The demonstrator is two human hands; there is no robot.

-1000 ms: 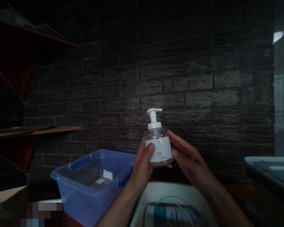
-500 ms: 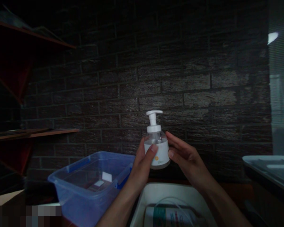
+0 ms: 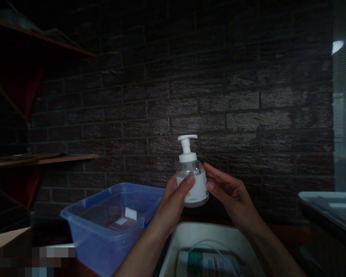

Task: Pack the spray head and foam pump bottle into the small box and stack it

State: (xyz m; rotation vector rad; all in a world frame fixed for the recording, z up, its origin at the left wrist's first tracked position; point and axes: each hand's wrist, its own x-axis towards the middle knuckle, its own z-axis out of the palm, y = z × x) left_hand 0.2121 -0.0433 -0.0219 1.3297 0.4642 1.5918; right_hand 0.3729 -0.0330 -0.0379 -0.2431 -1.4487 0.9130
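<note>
A clear pump bottle [image 3: 194,188] with a white pump head and a white label is held up, tilted slightly, in front of the brick wall. My left hand [image 3: 174,200] is closed around its left side, thumb across the label. At the right side, my right hand [image 3: 229,192] has its thumb against the bottle's edge and its fingertips reaching toward the back; part of their contact is hidden. The label shows a small yellow mark low down and dark print at its right edge.
Below my hands is a white bin [image 3: 178,231] holding a labelled package [image 3: 210,263] and a pale looped cord. To the left stands a translucent blue plastic box [image 3: 89,246] with small white pieces inside. Wooden shelves [image 3: 66,158] jut out at left; a pale lid [image 3: 328,204] lies at right.
The bottle has turned a little in my hands: its yellow mark has shifted left and dark print now shows at the label's right edge. The view has shifted slightly.
</note>
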